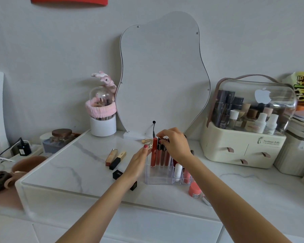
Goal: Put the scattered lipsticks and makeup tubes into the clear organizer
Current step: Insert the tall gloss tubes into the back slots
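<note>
The clear organizer (pixel 158 174) stands mid-table with several red lip-gloss tubes (pixel 154 153) upright in its back slots. A white tube (pixel 178 171) and a pink tube (pixel 187 177) stand in its front slots. My right hand (pixel 175 146) pinches the cap of one upright tube at the top. With straight fingers, my left hand (pixel 139 162) rests against the organizer's left wall. Loose on the marble lie a gold-and-red lipstick (pixel 111 156), a black-and-gold lipstick (pixel 117 160), a black cap (pixel 117 174) and a black lipstick end (pixel 133 185). A coral pot (pixel 194 189) sits in front.
A wavy mirror (pixel 163 76) leans on the wall behind. A cream cosmetics case (pixel 244 137) with a clear lid stands right. A white brush holder (pixel 103 125) stands back left, hair clips (pixel 146 141) lie by the mirror, and a jar (pixel 61 137) and mug (pixel 25 168) sit on the left.
</note>
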